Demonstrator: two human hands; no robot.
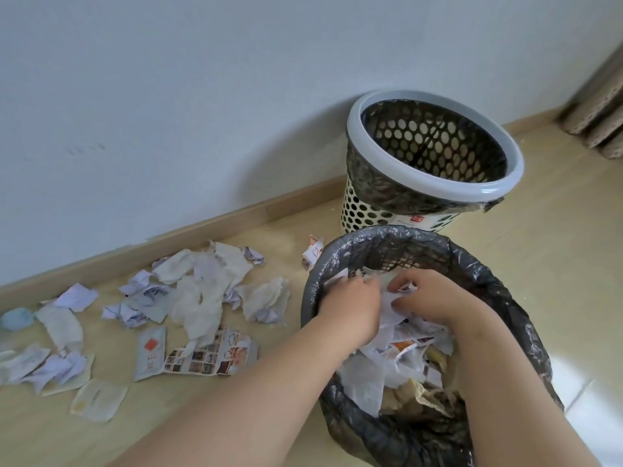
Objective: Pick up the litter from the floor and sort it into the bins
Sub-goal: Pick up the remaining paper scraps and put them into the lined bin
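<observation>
Hands sit close together inside the near bin (308, 291), low over its heap of paper. The right hand (435, 294) has its fingers (401, 284) curled round a crumpled white sheet (392, 308), pinching it near its upper edge. The left hand (350, 298), just beside it, shows only its back, with the fingers bent down into the scraps; whether it grips anything cannot be told. Under both palms lie torn printed paper and soft tissue, heaped inside the black liner (505, 291).

Just beyond the hands stands the perforated far bin (515, 170), also lined with a dark bag.

Out to the left of the left hand, litter is spread over the floor (67, 446). A folded scrap (312, 252) lies right by the near rim. Farther left are crumpled tissues (202, 291), a printed leaflet (215, 355) and a sachet with a red mark (150, 352). Farthest off is a blue lump (17, 318).

All of it looks very light and limp. The tissues should drape and may tear, so bunching them from the middle seems the surest hold. The leaflet and the sachet lie flat against the floor, and each likely needs a fingertip worked under a corner. The sachet's surface looks slick, so a firm pinch on its edge would suit it.
</observation>
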